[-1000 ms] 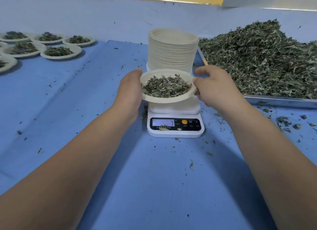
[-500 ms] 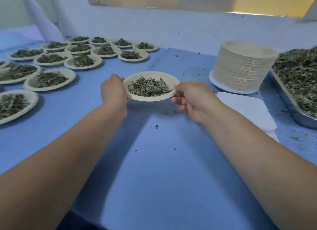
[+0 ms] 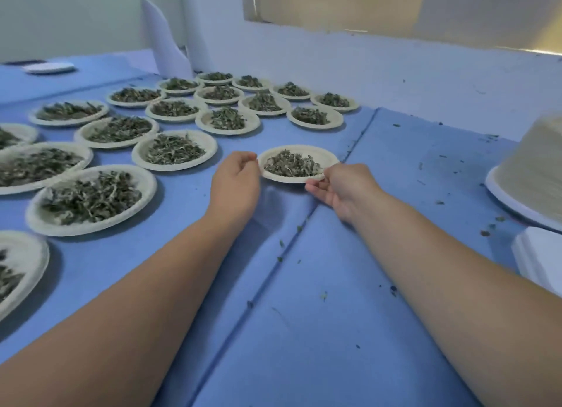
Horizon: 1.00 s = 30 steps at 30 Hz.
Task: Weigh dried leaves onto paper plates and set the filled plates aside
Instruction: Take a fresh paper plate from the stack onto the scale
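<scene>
Left hand (image 3: pixel 235 178) curled, fingertips pinching left rim of plate (image 3: pixel 286 179); forearm stretched forward, wrist low over surface (image 3: pixel 334 315).
Plate, heaped with dried leaves (image 3: pixel 292 165), sits left of plate stack (image 3: pixel 538 163), nearer it than filled plates (image 3: pixel 213 148); likely extending their row.
Right hand (image 3: pixel 337 187) grips near-right rim, thumb on top, fingers under; two-sided hold keeps load level.
Plate touching surface: cannot tell.
</scene>
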### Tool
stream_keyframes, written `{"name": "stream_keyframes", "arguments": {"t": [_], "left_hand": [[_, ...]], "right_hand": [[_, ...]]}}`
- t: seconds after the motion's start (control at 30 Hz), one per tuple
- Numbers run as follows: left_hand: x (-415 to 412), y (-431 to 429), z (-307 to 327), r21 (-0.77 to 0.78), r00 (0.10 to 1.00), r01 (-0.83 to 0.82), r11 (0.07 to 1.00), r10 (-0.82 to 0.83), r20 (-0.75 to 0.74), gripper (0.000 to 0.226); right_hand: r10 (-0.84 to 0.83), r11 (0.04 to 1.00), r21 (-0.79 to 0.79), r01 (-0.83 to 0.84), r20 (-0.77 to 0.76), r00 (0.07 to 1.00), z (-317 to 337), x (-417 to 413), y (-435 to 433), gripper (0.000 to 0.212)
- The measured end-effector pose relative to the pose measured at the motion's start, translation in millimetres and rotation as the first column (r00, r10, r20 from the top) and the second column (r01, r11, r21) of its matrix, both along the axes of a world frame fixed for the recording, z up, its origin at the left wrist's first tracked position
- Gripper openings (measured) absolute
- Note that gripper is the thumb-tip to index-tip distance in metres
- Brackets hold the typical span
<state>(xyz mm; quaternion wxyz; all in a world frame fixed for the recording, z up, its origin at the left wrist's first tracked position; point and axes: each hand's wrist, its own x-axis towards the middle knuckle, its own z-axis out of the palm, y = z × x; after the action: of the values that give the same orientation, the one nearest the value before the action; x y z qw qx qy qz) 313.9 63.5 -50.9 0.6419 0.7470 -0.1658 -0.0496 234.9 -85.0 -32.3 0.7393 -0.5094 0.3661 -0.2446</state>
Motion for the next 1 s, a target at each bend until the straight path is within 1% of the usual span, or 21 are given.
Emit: {"name": "stream_keyframes", "arguments": {"t": [0.1, 0.23, 0.33, 0.43, 0.57, 0.63, 0.67, 0.73, 0.77, 0.8, 0.87, 0.9, 0.93, 1.0], "left_hand": [[0, 2, -3, 0.038, 0.999, -0.022, 0.999, 0.021, 0.035, 0.030], [2, 2, -3, 0.041, 1.000, -0.015, 0.999, 0.016, -0.001, 0.028], [0, 3, -3, 0.046, 1.000, -0.004, 0.999, 0.003, 0.006, 0.026], [-2, 2, 0, 0.064, 0.999, 0.024, 0.998, -0.026, 0.033, 0.026], [-3, 2, 1, 0.121, 0.997, 0.043, 0.992, -0.051, 0.065, 0.030], [-5, 2, 2, 0.135, 0.996, 0.039, 0.990, -0.050, 0.075, 0.030], [-9, 0, 3, 0.119, 0.996, 0.034, 0.992, -0.043, 0.077, 0.031], [-21, -4, 9, 0.070, 0.994, 0.050, 0.996, -0.056, 0.095, 0.032], [-29, -7, 13, 0.059, 0.989, 0.081, 0.995, -0.087, 0.118, 0.031], [-38, -12, 16, 0.050, 0.982, 0.122, 0.991, -0.128, 0.140, 0.030], [-64, -20, 20, -0.012, 0.972, 0.199, 0.980, -0.196, 0.126, 0.028], [-77, -24, 20, -0.047, 0.966, 0.245, 0.968, -0.239, 0.104, 0.031], [-92, -30, 21, -0.054, 0.954, 0.294, 0.954, -0.289, 0.087, 0.038], [-117, -42, 26, -0.032, 0.934, 0.350, 0.936, -0.347, 0.085, 0.053]], "right_hand": [[-0.007, 0.999, 0.042, 0.007, -0.014, 1.000, 4, 28, -5, 0.028], [-0.011, 1.000, 0.020, 0.013, -0.069, 0.998, 6, 58, -12, 0.037], [-0.017, 1.000, 0.002, 0.018, -0.107, 0.994, 5, 76, -19, 0.047], [-0.031, 0.999, 0.013, 0.033, -0.112, 0.993, 5, 89, -25, 0.047], [-0.016, 0.998, 0.052, 0.019, -0.062, 0.998, 9, 92, -19, 0.044], [-0.019, 0.998, 0.063, 0.021, -0.033, 0.999, 12, 86, -15, 0.041], [-0.023, 0.997, 0.067, 0.024, -0.015, 1.000, 14, 80, -12, 0.037], [-0.008, 0.999, 0.051, 0.008, 0.013, 1.000, 21, 64, -6, 0.022], [0.004, 1.000, 0.023, -0.004, 0.005, 1.000, 24, 54, -2, 0.015], [0.016, 1.000, -0.015, -0.016, -0.007, 1.000, 28, 43, 0, 0.013], [0.058, 0.996, -0.062, -0.059, -0.021, 0.998, 34, 18, 0, 0.012], [0.085, 0.995, -0.056, -0.086, -0.022, 0.996, 39, 4, 1, 0.011], [0.094, 0.994, -0.046, -0.094, -0.016, 0.995, 44, -12, 0, 0.009], [0.076, 0.993, -0.088, -0.077, -0.021, 0.997, 51, -48, -5, 0.007]]}}
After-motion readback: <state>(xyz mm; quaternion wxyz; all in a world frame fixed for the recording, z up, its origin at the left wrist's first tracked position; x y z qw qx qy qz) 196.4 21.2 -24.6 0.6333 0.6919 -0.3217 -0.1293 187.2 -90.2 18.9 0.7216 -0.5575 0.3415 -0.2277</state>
